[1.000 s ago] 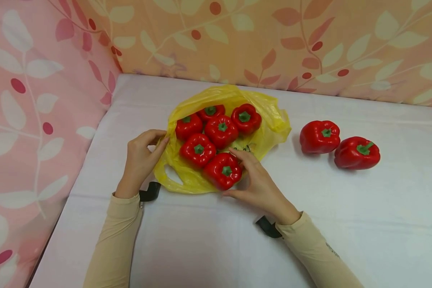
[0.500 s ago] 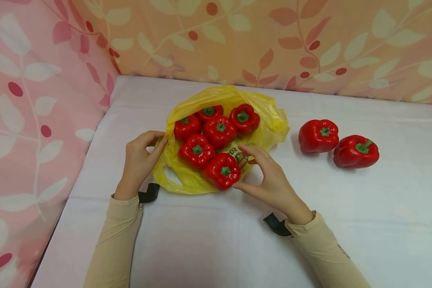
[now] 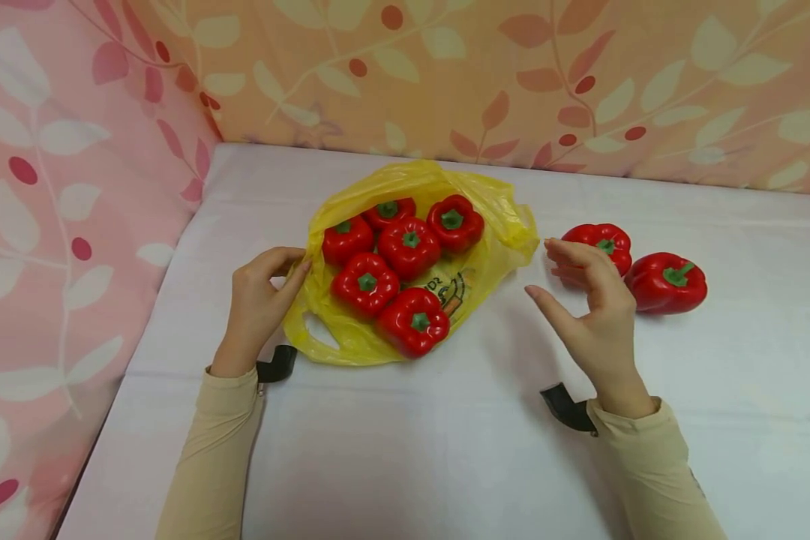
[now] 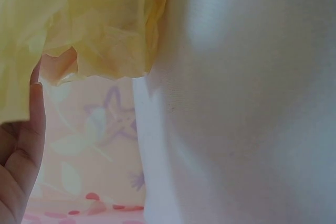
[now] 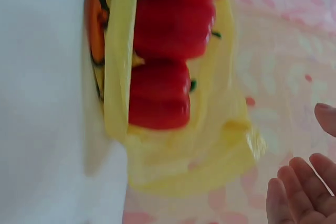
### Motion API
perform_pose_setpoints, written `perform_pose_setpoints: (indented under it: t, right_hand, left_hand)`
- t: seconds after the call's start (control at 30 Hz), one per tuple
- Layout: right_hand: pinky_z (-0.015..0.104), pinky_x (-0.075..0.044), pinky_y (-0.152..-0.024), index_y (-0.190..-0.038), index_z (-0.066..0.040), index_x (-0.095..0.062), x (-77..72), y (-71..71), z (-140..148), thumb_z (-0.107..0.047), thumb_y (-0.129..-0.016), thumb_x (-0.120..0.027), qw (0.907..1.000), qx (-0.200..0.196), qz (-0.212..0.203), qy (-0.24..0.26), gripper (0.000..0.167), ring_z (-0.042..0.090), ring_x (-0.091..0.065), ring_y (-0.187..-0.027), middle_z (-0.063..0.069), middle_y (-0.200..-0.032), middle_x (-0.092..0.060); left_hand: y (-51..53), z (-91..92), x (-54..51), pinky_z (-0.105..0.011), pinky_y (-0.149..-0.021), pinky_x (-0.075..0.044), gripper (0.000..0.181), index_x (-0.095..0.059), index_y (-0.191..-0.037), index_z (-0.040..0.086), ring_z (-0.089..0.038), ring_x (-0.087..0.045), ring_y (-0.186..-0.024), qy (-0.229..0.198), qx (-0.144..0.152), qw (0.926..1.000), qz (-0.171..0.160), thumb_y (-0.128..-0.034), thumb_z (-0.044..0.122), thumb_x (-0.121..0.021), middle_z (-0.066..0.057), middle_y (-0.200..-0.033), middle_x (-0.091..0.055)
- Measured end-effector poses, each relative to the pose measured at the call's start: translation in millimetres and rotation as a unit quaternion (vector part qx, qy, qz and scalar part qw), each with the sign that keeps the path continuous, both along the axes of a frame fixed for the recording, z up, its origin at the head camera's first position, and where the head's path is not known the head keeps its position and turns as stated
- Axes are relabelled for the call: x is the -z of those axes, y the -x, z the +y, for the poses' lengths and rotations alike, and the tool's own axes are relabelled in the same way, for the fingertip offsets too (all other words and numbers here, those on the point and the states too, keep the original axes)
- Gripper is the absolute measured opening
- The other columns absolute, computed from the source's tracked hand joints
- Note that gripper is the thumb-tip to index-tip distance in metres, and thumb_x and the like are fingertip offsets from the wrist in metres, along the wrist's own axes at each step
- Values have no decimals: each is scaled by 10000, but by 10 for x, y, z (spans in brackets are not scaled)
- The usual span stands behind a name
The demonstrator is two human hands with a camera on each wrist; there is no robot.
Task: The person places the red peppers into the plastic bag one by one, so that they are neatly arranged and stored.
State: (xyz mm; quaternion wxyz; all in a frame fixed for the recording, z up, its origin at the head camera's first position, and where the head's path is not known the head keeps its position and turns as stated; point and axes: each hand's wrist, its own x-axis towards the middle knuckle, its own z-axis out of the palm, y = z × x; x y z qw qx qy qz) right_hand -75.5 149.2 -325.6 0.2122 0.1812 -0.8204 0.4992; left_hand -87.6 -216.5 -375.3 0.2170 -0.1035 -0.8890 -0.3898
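A yellow plastic bag (image 3: 394,180) lies with its mouth spread, and several red bell peppers (image 3: 367,285) with green stems sit inside. My left hand (image 3: 256,307) pinches the left rim of the bag between thumb and fingers; the left wrist view shows fingers (image 4: 29,140) against the yellow film (image 4: 79,14). Right of the bag, my right hand (image 3: 597,322) is in the air, holding nothing, thumb and fingers apart. Just beyond it lie two more peppers: the nearer-to-bag pepper (image 3: 619,251) is partly hidden by the fingers, while the other pepper (image 3: 661,291) shows almost whole.
A white cloth (image 3: 405,450) covers the table. Patterned curtains stand behind (image 3: 472,82) and on the left side (image 3: 74,195). Dark wrist-worn pieces show beside the left sleeve (image 3: 223,442) and the right sleeve (image 3: 648,442).
My right hand has left the front pepper in the bag and moved right toward the two loose peppers. My left hand keeps its pinch on the bag rim.
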Motion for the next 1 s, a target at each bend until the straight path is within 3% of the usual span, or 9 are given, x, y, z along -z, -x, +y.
perform_pose_setpoints:
  t: [0.13,0.2,0.3,0.53,0.67,0.8,1.0]
  right_hand:
    - [196,-466,-892,-1215,46,-582,-6,40,108,165,-709,-722,9987,457,-79,217,538,168,-543,-1085,128,-1183,-597]
    - [199,-467,-894,-1217,44,-581,1,59,158,146,-727,-718,9972,657,-132,318,519,175,-534,-1093,128,-1187,-592]
    - [184,-466,-883,-1233,0,-586,15,89,232,81,-758,-728,9933,1106,-243,239,502,149,-530,-1096,86,-1198,-593]
    - [171,-416,-713,-1249,-12,-577,87,167,394,24,-780,-726,9823,1830,-389,77,493,126,-530,-1046,81,-1196,-590]
    - [175,-391,-680,-1257,-24,-577,134,208,459,-41,-797,-732,9725,2234,-629,-205,485,81,-507,-900,94,-1194,-580]
    - [165,-373,-696,-1271,-11,-561,198,254,510,-83,-805,-736,9640,2495,-717,-582,503,59,-447,-837,127,-1233,-554]
    - [126,-354,-755,-1321,-5,-495,331,305,554,-122,-813,-735,9565,2615,-917,-909,574,135,-442,-947,150,-1301,-493]
  left_hand:
    - [-2,5,-5,-84,-753,-460,150,-683,-970,-62,-263,-644,-770,-19,-16,10000,-27,-839,9,-692,-169,-928,-687]
    - [1,6,-3,-42,-753,-416,150,-682,-969,-65,-268,-642,-772,-34,-21,10000,-30,-837,5,-693,-173,-927,-686]
    - [3,8,-4,-33,-756,-407,148,-681,-969,-66,-273,-643,-773,-26,-20,10000,-25,-839,4,-691,-176,-928,-685]
    - [2,3,0,-27,-753,-407,142,-683,-966,-64,-271,-647,-780,-28,-16,10000,-74,-841,4,-688,-169,-932,-687]
    - [0,0,1,-32,-753,-412,142,-684,-967,-62,-268,-646,-782,-47,-10,9999,-89,-841,4,-687,-166,-936,-688]
    - [-5,2,-6,-35,-755,-411,143,-684,-968,-62,-271,-643,-778,-55,7,10000,-65,-842,5,-686,-171,-935,-686]
    - [2,5,-4,-23,-756,-400,144,-682,-970,-64,-273,-643,-773,-44,14,10000,-49,-842,1,-685,-173,-933,-686]
